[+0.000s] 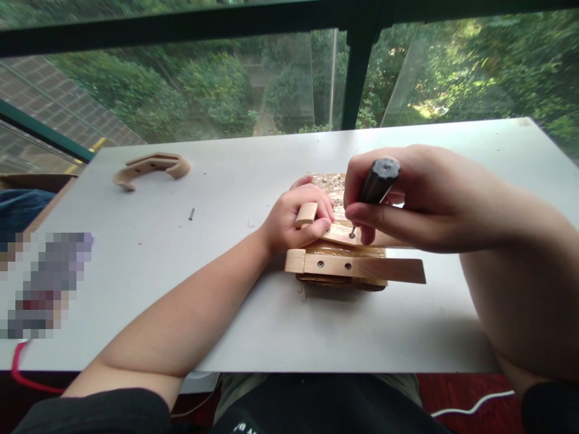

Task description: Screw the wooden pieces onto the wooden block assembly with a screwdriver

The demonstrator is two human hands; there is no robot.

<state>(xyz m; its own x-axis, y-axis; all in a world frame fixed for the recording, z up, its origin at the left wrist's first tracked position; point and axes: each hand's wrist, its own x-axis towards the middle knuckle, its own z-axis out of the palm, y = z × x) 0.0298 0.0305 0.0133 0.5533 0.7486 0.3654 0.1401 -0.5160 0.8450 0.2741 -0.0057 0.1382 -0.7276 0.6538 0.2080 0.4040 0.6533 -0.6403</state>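
Observation:
A small wooden assembly [357, 268] of slats with screw heads lies on the grey table [226, 241]. My left hand [296, 220] is closed round the rounded end of one upper slat [307, 214], pressing it down. My right hand [407, 199] grips a dark-handled screwdriver [379, 178], held nearly upright, its tip on a screw [351, 232] in that slat.
A curved wooden piece [151, 169] lies at the far left of the table. A loose screw [192, 213] sits between it and the assembly. A blurred-out object [45, 283] lies at the left edge. A window with trees runs behind the table.

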